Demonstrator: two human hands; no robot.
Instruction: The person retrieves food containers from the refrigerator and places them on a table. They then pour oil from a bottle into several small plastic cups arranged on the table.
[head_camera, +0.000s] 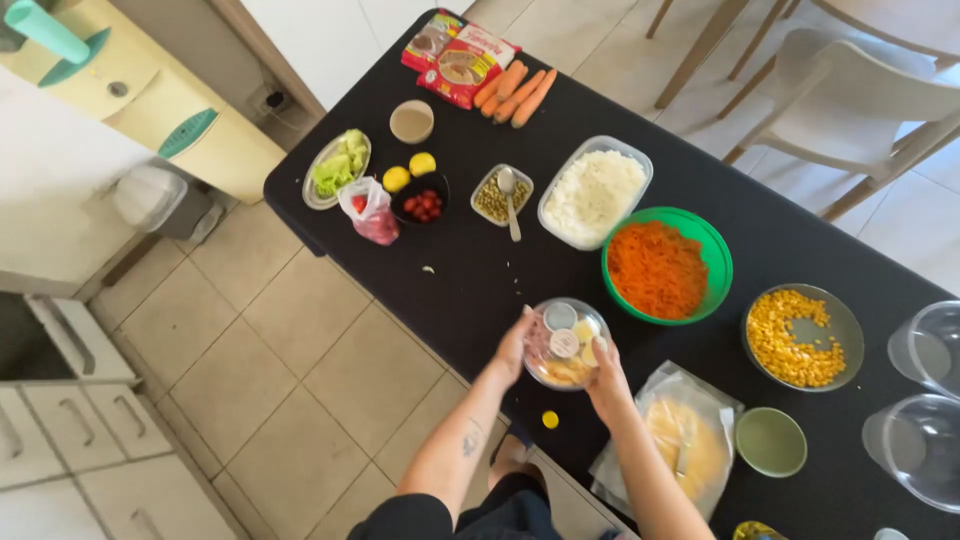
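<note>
Clear round lidded tub, mixed pale fillings, near table's front edge; left hand and right hand grip its sides. Carrots: four. Lemons: two.

Black bench: both hands, left hand and right hand, gripped clear lidded container; green bowl of grated carrot stood just beside.

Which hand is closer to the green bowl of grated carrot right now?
Right. The right hand cups the clear round container just below the green bowl; the left hand holds the container's far side, further from the bowl.
</note>
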